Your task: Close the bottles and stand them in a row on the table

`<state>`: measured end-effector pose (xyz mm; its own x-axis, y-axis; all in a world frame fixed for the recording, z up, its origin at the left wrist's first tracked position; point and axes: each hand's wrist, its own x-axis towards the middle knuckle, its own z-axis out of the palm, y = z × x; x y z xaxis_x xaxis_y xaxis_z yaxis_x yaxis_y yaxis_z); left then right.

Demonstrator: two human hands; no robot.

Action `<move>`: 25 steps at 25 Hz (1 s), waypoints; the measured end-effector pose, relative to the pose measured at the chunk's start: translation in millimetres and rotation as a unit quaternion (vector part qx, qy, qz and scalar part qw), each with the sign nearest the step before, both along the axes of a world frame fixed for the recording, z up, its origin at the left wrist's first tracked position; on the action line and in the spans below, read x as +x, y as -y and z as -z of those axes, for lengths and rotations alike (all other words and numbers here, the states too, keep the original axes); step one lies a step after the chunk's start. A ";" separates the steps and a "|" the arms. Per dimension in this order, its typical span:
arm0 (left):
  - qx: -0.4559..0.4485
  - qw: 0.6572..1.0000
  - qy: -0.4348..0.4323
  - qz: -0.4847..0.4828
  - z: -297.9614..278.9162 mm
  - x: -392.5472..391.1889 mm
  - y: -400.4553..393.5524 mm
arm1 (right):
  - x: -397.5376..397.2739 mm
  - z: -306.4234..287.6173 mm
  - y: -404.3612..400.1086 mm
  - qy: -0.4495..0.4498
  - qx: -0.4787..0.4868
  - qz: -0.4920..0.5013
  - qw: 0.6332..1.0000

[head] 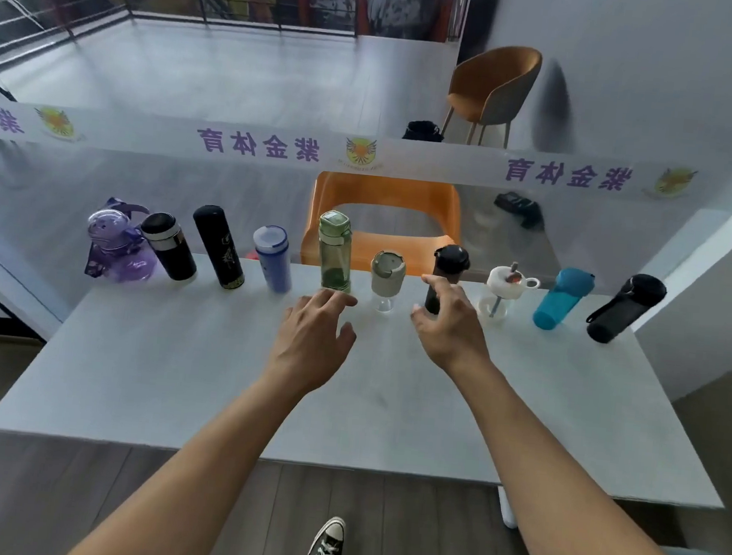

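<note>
Several bottles stand in a row along the far edge of the white table (211, 378): a purple jug (116, 249), two black flasks (169, 247) (219, 247), a blue-lidded bottle (273, 259), a green bottle (335, 252), a small clear cup with a beige lid (387, 279), a dark bottle (448, 267), a clear cup with a white straw lid (503, 290), a teal bottle (561, 298) and a black bottle (625, 309). My left hand (311, 339) hovers open just in front of the green bottle. My right hand (451, 326) is open, fingers spread in front of the dark bottle.
A glass partition with a printed banner (256, 146) runs right behind the row. An orange chair (384, 207) stands behind the glass. The table's near edge (337, 464) is close to my body, and my shoe (327, 542) is on the dark wood floor.
</note>
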<state>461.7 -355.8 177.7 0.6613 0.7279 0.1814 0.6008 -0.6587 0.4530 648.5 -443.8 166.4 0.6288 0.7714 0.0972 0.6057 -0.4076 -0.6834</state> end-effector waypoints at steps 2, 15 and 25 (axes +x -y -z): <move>-0.009 1.000 -0.006 0.006 13.4 17.7 -34.6 | 18.5 20.0 -38.3 -0.013 -0.020 0.002 1.000; -0.052 0.998 -0.036 0.009 78.1 78.0 -173.0 | 108.0 133.4 -219.4 -0.051 -0.182 0.013 0.982; -0.042 0.998 -0.050 0.016 87.5 83.3 -187.5 | 109.4 130.0 -228.2 -0.021 -0.133 0.039 0.990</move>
